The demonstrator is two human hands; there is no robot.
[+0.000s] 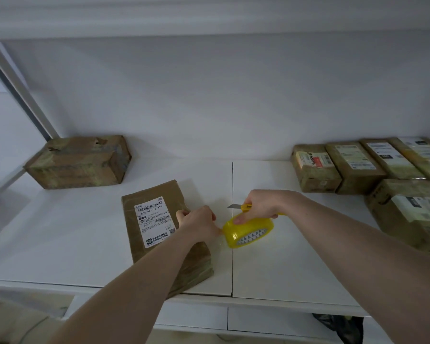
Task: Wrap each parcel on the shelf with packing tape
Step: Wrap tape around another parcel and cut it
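A flat brown parcel [154,224] with a white shipping label lies on the white shelf [283,269], near its front edge. My left hand [199,224] rests on the parcel's right edge, its fingers curled and pinching at the tape end next to the roll. A yellow roll of packing tape [248,230] sits just right of the parcel. My right hand [261,207] holds the roll from above and grips a yellow utility knife [241,207], whose blade points left.
A taped brown box [80,162] stands at the back left. Several labelled brown parcels [353,165] line the back right, with a larger box [412,212] in front of them. A seam [232,244] runs down the shelf's middle. Drawers sit below the front edge.
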